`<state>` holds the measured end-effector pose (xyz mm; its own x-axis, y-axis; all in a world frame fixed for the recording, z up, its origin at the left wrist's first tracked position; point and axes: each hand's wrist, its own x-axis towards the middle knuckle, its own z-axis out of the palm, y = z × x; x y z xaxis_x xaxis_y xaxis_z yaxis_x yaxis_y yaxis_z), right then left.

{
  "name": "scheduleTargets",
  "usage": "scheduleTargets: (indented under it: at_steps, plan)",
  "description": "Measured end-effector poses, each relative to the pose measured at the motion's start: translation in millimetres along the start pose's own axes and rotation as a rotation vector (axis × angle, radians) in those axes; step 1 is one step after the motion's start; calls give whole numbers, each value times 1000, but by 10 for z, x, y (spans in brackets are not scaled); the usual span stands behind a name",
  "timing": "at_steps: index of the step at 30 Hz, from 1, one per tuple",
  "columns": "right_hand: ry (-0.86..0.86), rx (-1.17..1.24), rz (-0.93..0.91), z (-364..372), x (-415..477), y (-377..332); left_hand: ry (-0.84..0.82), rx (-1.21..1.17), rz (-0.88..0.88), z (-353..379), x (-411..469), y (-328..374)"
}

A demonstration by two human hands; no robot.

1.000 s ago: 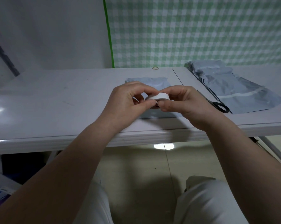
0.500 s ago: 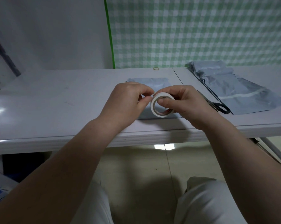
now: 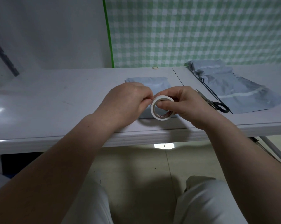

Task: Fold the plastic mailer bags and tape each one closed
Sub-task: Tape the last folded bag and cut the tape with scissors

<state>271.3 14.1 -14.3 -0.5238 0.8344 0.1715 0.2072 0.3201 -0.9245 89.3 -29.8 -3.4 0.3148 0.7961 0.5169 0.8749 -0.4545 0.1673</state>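
At frame centre the right hand [image 3: 187, 104] grips the tape roll [image 3: 159, 118] upright while the left hand [image 3: 126, 101] pinches at its rim, probably freeing the end, just above the folded mailer bag [image 3: 154, 83] awaiting sealing

Left half of tabletop [image 3: 52, 101] is lying open. Scissors [image 3: 215, 104] and bag pile [image 3: 243, 94] are crowding the right. Left hand [image 3: 125, 101] and right hand [image 3: 185, 104], gripping tape roll [image 3: 162, 98], are occupying centre above folded bag [image 3: 157, 84].

Dim, glare on table [image 3: 39, 102], edges bowed
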Motion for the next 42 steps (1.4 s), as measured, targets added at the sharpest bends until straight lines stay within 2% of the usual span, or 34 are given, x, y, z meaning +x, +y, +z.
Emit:
scheduleTargets:
  at_steps: [4,8,11,14,18,25,30,35,39,42]
  plan:
    - [37,108,32,34,1,4,37,-34,-79,16,7,17]
    - [6,254,-25,32,-11,15,127,-232,-385,51,50,42]
    - [-10,111,-34,47,2,47,114,-427,-579,84,81,23]
    - [41,0,-48,86,42,95,72,-507,-652,99,104,6]
    - [28,62,5,85,65,139,-7,-645,-684,93,123,-34]
    - [76,73,40,149,82,111,-92,-687,-679,118,137,-15]
    - [152,8,56,181,160,77,52,-423,-587,175,142,-4]
    - [195,-150,110,161,215,4,184,-386,-554,241,124,-4]
    - [245,-238,80,148,201,22,245,-424,-562,271,82,-22]
    - [250,-283,31,145,168,37,240,-172,-540,230,49,-84]
